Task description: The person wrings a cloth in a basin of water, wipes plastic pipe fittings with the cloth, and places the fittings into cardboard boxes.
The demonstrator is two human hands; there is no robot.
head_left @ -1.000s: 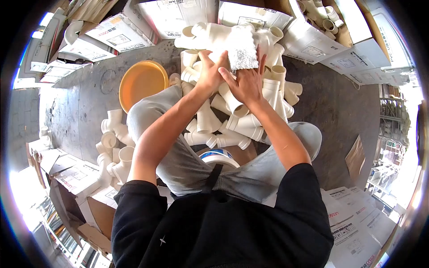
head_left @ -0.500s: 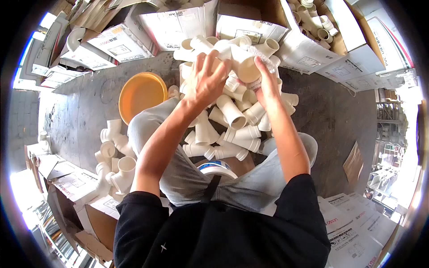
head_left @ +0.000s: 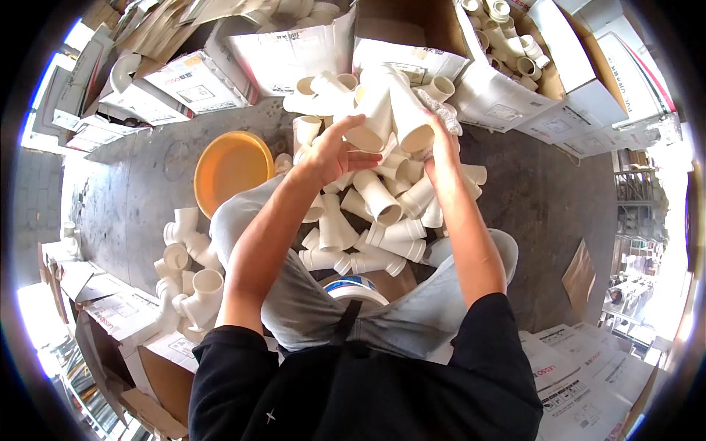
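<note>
A white Y-shaped plastic pipe fitting [head_left: 379, 110] is held up over the pile, its two open ends tilted toward me. My right hand [head_left: 441, 151] grips its right branch from the side, with a whitish cloth [head_left: 443, 112] behind the fingers. My left hand [head_left: 332, 153] is at the left branch, thumb near its side and fingers stretched out below the rim. Whether the left hand touches the fitting I cannot tell. Below both hands lies a heap of similar white pipe fittings [head_left: 379, 198].
An orange basin [head_left: 234, 173] stands left of my knee. More fittings [head_left: 200, 298] lie at lower left. Cardboard boxes [head_left: 294, 59] line the back, and a box [head_left: 540, 88] at right holds fittings. A white bucket [head_left: 357, 290] sits between my legs. Cardboard [head_left: 579, 275] lies on the right floor.
The pipe fitting has turned so both branch ends now face me. My left hand has moved down from over it, its fingers now stretched beside the left branch. My right hand has shifted slightly down.
</note>
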